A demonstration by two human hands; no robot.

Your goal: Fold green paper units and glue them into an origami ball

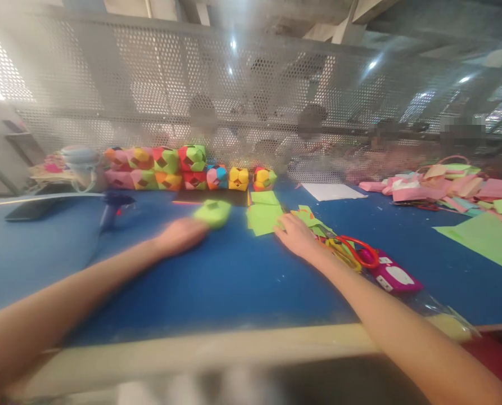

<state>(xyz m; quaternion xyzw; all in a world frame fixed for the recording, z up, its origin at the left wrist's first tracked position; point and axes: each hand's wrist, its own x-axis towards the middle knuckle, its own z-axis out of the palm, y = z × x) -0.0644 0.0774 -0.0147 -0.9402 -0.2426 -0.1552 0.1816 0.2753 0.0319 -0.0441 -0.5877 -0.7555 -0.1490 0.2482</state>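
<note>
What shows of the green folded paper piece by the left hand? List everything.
The green paper piece is lime-coloured, puffy and roughly block-shaped, apparently folded paper, though blur hides its creases. It seems to lie on the blue table beyond the left hand, whose fingertips meet its near edge; a grip cannot be told. Flat green sheets lie to its right, apart.

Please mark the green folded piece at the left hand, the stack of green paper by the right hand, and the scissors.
green folded piece (213, 213): head view, middle of its top face.
green paper stack (262, 218): head view, centre of the top sheet.
scissors (362, 243): head view, red handle loop.
</note>
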